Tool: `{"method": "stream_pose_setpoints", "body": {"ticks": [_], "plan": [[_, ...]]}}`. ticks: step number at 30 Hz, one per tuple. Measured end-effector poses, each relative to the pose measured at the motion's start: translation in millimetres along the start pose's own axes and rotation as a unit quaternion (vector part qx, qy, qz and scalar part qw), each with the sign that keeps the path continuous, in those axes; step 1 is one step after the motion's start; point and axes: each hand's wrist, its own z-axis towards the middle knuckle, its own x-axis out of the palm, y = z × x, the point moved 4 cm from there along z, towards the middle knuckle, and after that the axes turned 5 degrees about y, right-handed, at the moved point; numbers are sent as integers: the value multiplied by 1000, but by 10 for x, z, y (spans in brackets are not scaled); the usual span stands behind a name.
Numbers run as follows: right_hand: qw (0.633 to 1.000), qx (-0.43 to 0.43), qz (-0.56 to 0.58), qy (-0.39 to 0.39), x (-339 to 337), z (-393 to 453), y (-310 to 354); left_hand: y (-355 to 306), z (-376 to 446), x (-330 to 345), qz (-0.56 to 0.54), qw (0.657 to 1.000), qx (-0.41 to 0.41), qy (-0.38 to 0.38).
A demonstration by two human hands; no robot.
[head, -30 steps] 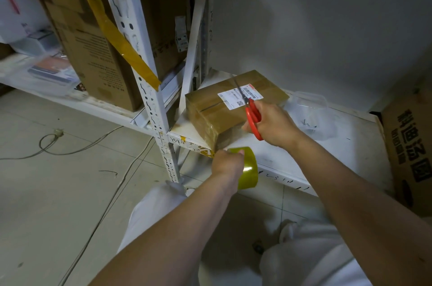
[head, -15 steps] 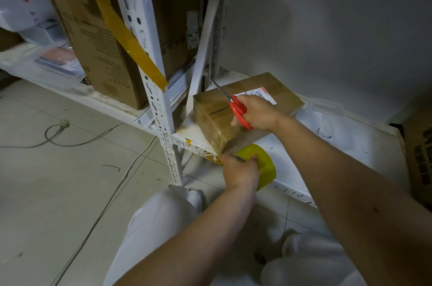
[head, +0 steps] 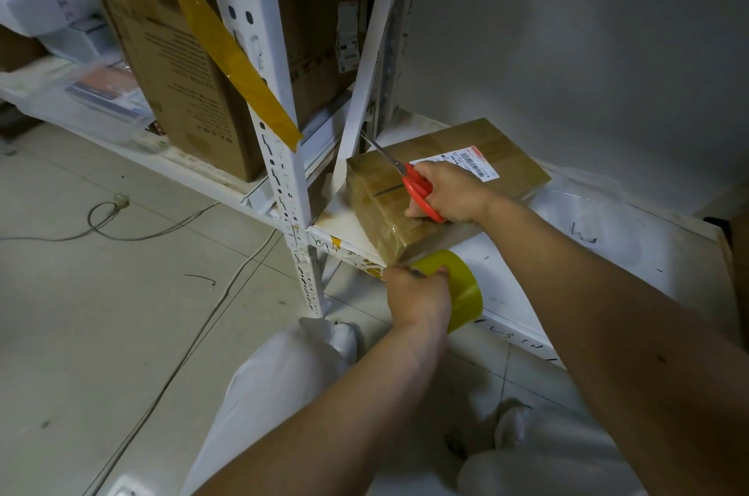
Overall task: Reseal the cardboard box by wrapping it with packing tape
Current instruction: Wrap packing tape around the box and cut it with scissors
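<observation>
There are two hands: the left hand (head: 419,295) low in the middle and the right hand (head: 450,191) just above it. There is one tape roll (head: 462,288) in the middle of the frame. There is one pair of scissors (head: 419,189), red, in the middle. There is one small box (head: 441,179) right of the middle, with one label (head: 466,165) on top. Two big boxes stand at the top: one (head: 178,61) at upper left and one (head: 320,21) at top middle. One yellow strip (head: 227,45) hangs at upper left. One cord (head: 121,220) lies at the left. There may be one clear bag (head: 587,207) at the right, but it is hard to see.
</observation>
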Motion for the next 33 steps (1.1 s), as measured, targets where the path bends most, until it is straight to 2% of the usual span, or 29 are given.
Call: {"method": "stream_pose_setpoints", "body": {"ticks": [7, 15, 19, 23, 28, 33], "plan": [[1000, -6, -23, 4, 50, 63, 12, -10, -17, 28, -16, 1000, -18, 7], [994, -21, -104, -24, 106, 37, 47, 9, 22, 40, -37, 999, -27, 16], [992, 45, -97, -71, 74, 12, -93, 21, 9, 34, -34, 999, -30, 8], [992, 86, -69, -64, 163, -8, -214, 36, 2, 26, -32, 999, -30, 5], [998, 63, -23, -23, 108, -23, -291, 8, 6, 8, -1, 999, -11, 34], [997, 54, -48, -2, 111, -47, -290, 99, 107, 48, -14, 998, -32, 54]]}}
